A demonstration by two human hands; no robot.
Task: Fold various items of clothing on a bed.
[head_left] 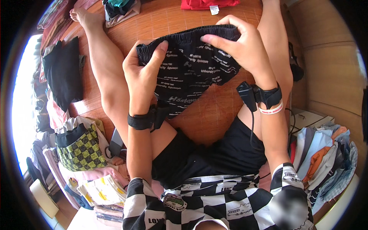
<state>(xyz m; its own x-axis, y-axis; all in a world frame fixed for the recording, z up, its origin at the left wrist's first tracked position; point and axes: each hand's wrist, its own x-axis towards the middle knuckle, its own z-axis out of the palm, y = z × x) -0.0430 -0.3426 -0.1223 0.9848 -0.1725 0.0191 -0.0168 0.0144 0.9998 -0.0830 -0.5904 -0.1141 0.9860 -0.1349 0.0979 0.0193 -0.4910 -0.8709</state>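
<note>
Between my two hands hang black shorts [188, 71] with white lettering all over and a gathered elastic waistband. My left hand [147, 63] grips the left end of the waistband, thumb on the near side and fingers behind it. At the right end my right hand [237, 42] pinches the band the same way, its thumb pointing left along it. The waistband is stretched between them, and the legs of the shorts drop toward me above the wooden surface [199, 124]. The fingers behind the cloth are partly hidden.
Folded red cloth [209, 4] lies ahead, with dark and teal clothes [120, 11] to its left. A black garment [65, 73] and a green-checked one [82, 147] are at the left. Folded clothes [326, 157] stand in a row at the right, by wooden panels [329, 57].
</note>
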